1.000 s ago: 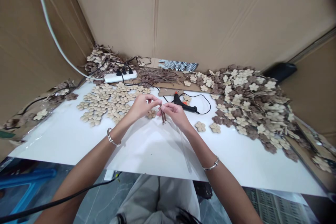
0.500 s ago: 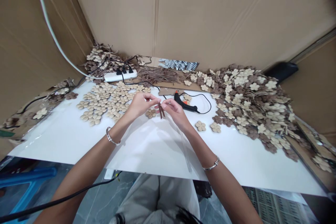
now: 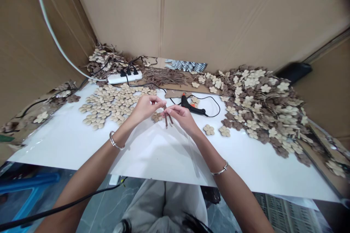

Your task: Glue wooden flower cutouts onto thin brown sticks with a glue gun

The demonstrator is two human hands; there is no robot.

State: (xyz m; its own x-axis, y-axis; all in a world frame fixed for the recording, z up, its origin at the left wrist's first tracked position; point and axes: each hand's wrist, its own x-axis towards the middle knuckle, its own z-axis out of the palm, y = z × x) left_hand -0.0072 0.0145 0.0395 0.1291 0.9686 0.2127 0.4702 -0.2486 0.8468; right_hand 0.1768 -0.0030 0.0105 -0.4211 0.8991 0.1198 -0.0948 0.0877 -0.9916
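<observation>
My left hand (image 3: 144, 108) and my right hand (image 3: 182, 116) meet above the white table (image 3: 153, 153), both pinching thin brown strips (image 3: 167, 117) that hang down and splay between my fingertips. A beige flower cutout (image 3: 156, 117) lies on the table just under my left fingers. A black glue gun (image 3: 191, 106) rests right behind my right hand, its cord looping to the right.
Flat beige flowers (image 3: 109, 103) are spread at the left. A big heap of brown and cream flowers (image 3: 262, 105) fills the right. Two loose flowers (image 3: 216, 130) lie near my right wrist. A white power strip (image 3: 124, 77) and a bundle of brown strips (image 3: 164, 76) sit at the back by cardboard walls.
My hands stayed together and shifted slightly away from me. The brown strips, bunched together a second ago, now spread apart into a narrow V between my fingers.
</observation>
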